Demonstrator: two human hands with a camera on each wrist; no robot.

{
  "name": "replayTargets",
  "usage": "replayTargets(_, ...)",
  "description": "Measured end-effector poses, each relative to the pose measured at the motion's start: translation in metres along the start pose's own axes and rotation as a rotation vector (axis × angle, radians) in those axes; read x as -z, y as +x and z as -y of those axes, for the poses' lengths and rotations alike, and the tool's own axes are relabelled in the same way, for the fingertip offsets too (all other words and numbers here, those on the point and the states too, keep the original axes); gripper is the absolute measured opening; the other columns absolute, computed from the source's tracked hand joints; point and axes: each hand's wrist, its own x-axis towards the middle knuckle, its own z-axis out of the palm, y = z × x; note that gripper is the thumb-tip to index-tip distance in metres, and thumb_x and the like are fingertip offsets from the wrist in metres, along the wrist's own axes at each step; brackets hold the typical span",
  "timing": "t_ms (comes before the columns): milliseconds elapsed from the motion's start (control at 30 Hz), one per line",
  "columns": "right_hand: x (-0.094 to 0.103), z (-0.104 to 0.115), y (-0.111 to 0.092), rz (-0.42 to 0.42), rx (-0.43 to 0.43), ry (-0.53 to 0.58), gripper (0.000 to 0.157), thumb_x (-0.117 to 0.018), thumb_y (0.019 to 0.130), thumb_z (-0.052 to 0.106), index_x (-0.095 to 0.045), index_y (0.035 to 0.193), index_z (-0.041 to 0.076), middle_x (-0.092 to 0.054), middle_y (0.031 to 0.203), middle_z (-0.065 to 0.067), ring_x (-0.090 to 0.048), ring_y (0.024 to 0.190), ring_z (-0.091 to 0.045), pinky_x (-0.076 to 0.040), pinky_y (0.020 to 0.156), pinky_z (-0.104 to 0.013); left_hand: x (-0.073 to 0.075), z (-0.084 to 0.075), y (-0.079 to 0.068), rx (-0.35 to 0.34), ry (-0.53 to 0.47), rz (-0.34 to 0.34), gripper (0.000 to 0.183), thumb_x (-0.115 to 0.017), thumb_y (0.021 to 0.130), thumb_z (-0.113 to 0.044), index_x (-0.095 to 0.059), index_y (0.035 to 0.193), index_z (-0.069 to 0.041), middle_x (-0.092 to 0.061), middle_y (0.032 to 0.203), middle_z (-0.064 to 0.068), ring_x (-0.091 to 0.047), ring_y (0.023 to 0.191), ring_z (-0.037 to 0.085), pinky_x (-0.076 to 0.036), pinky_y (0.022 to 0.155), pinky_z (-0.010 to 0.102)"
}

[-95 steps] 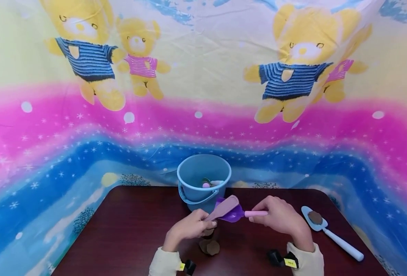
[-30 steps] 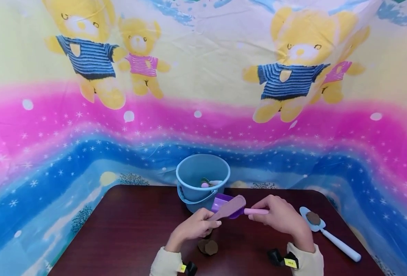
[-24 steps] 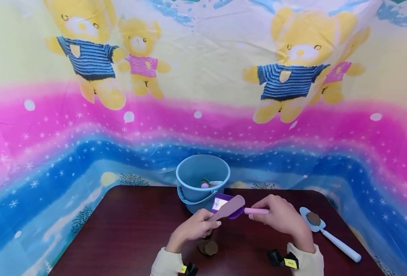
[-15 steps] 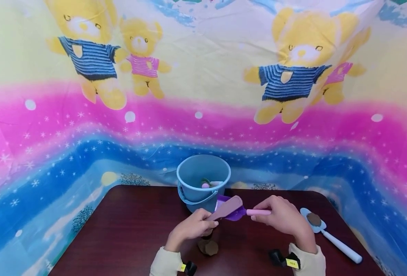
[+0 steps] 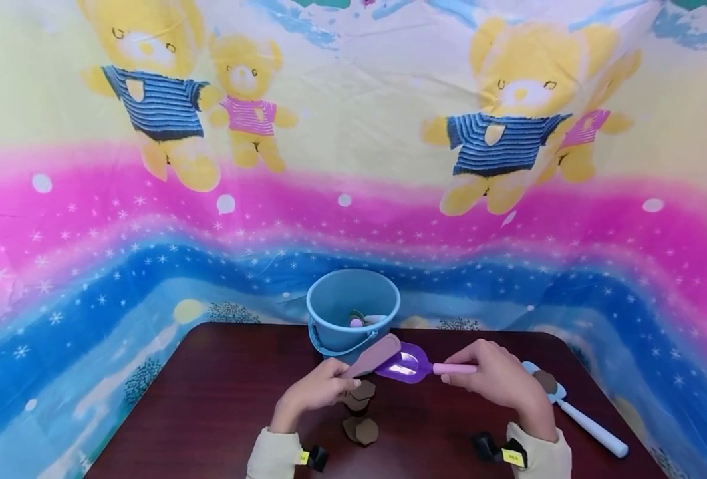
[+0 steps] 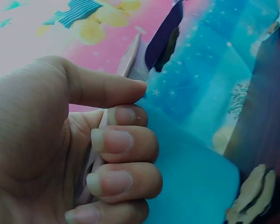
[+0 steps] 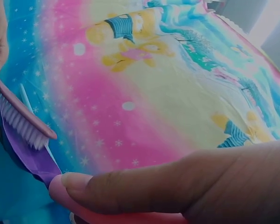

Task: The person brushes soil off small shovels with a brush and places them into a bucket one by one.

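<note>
My left hand [image 5: 317,387] grips a pink-backed brush [image 5: 376,356] by its handle, fingers curled round it in the left wrist view. White bristles of the brush [image 7: 25,122] face the blade of a purple toy shovel in the right wrist view and seem to touch it. My right hand [image 5: 489,374] pinches the pink handle of that shovel [image 5: 410,364], whose blade points left in front of the bucket. A dark brown lump [image 6: 168,50] shows against the blade's underside in the left wrist view. Flat brown pieces [image 5: 359,398] lie under the left hand.
Behind the tools stands a blue bucket [image 5: 353,285] with a few small items inside. More brown pieces [image 5: 365,431] lie nearer me on the dark table [image 5: 209,399]. A light blue shovel [image 5: 595,426] bearing a brown piece lies at the right, partly behind my right hand.
The brush has slid left along the shovel's blade, away from its handle, after shifting back and forth. My left hand has moved left, uncovering more brown pieces. The right hand has shifted slightly right.
</note>
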Motion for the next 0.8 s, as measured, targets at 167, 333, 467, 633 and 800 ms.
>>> replayTargets(167,0.001,-0.001,-0.001,0.005,0.032,0.012,0.027,-0.076,0.087,0.049,-0.081,0.105,0.028,-0.075,0.086,0.013,-0.064,0.073,-0.009,-0.050,0.065,-0.030,0.009,0.001,-0.007,0.006,-0.013,-0.017,0.037,-0.059,0.101,-0.016,-0.045,0.067,-0.011,-0.037,0.055,-0.003,-0.035,0.046,0.012,-0.038,0.054,0.028)
replayTargets(333,0.004,-0.003,-0.003,0.003,0.051,0.037,0.028,-0.075,0.089,0.048,-0.080,0.107,0.027,-0.072,0.080,0.012,-0.061,0.069,-0.009,-0.049,0.063,-0.029,0.019,0.002,-0.012,-0.013,-0.046,-0.042,0.026,-0.058,0.101,-0.015,-0.057,0.077,-0.006,-0.040,0.057,-0.002,-0.034,0.046,0.012,-0.036,0.050,0.027)
replayTargets(467,0.007,-0.004,-0.004,-0.019,0.039,0.034,0.028,-0.075,0.089,0.047,-0.080,0.108,0.026,-0.069,0.076,0.010,-0.058,0.066,-0.010,-0.048,0.062,-0.029,0.027,0.002,-0.015,-0.042,-0.050,-0.059,0.031,-0.057,0.102,-0.015,-0.052,0.073,-0.003,-0.037,0.056,-0.002,-0.032,0.046,0.011,-0.035,0.049,0.026)
replayTargets(633,0.007,-0.003,-0.002,-0.049,0.049,0.013,0.030,-0.075,0.090,0.045,-0.078,0.109,0.022,-0.068,0.081,0.008,-0.058,0.072,-0.010,-0.047,0.065,-0.030,0.032,0.002,-0.017,-0.068,-0.059,-0.080,0.037,-0.057,0.103,-0.016,-0.045,0.071,-0.002,-0.034,0.055,-0.003,-0.031,0.045,0.009,-0.033,0.048,0.025)
replayTargets(800,0.007,-0.004,0.001,-0.075,0.042,0.039,0.027,-0.074,0.092,0.042,-0.078,0.107,0.020,-0.062,0.073,0.003,-0.053,0.065,-0.013,-0.045,0.063,-0.029,0.035,0.002,-0.020,-0.103,-0.079,-0.112,0.036,-0.057,0.104,-0.017,-0.047,0.075,0.002,-0.035,0.056,-0.002,-0.031,0.045,0.008,-0.034,0.048,0.025)
